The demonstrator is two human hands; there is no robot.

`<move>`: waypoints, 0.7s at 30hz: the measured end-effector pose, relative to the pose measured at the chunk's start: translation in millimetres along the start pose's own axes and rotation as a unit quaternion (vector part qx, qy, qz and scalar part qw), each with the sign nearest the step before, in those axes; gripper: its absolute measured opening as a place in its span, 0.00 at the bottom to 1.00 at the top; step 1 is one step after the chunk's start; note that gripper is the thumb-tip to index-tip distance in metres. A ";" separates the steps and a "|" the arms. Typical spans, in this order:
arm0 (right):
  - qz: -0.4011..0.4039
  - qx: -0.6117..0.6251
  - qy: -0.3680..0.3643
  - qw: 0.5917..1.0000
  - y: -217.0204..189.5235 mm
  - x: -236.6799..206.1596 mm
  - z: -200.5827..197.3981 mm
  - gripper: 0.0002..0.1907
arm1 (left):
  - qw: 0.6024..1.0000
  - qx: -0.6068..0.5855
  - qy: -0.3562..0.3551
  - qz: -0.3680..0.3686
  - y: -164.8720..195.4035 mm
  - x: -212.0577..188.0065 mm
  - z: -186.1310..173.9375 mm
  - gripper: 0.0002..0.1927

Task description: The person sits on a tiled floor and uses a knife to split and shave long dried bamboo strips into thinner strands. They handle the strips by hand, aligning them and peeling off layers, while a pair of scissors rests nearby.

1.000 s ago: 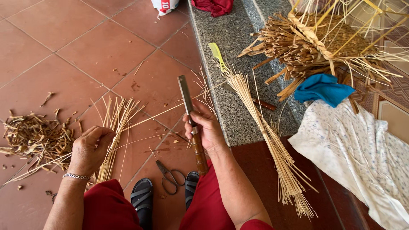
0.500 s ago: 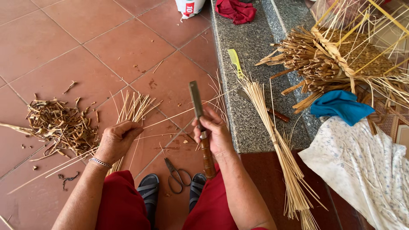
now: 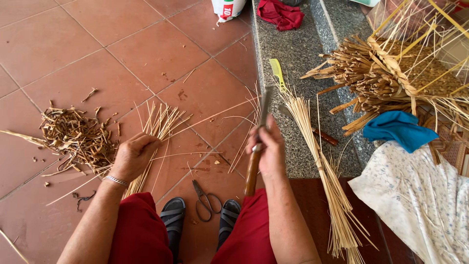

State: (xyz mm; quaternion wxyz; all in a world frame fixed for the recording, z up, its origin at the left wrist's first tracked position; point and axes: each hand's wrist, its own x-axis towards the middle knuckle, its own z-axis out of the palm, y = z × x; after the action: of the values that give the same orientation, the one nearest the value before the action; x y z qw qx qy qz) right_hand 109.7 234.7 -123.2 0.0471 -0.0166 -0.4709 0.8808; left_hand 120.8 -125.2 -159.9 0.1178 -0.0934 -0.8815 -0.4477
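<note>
Bright, even daylight across the tiled floor (image 3: 97, 44), shadows soft; the knife blade (image 3: 265, 105) smears with motion blur; corners bow slightly.

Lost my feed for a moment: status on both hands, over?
Left hand shut on straw bundle. Right hand shut on knife, blade up. Scissors on floor between feet, untouched.
</note>
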 end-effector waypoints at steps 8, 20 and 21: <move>0.176 -0.039 -0.180 0.967 27.8 -20.5 46.1 0.25 | 0.994 -0.064 -0.090 0.017 29.7 5.5 22.4 0.06; 0.117 0.003 -0.129 0.985 26.5 1.9 2.2 0.09 | 0.996 -0.027 -0.088 0.007 21.6 4.1 11.5 0.07; 0.113 0.017 -0.124 0.986 24.8 4.0 -1.3 0.07 | 0.996 -0.030 -0.087 0.005 21.0 3.8 10.1 0.07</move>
State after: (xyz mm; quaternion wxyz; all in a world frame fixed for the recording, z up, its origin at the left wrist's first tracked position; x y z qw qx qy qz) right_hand 104.2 222.5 -144.4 -0.1108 0.0404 -0.4529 0.8837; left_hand 121.6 -104.6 -148.5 0.0397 -0.1401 -0.8743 -0.4630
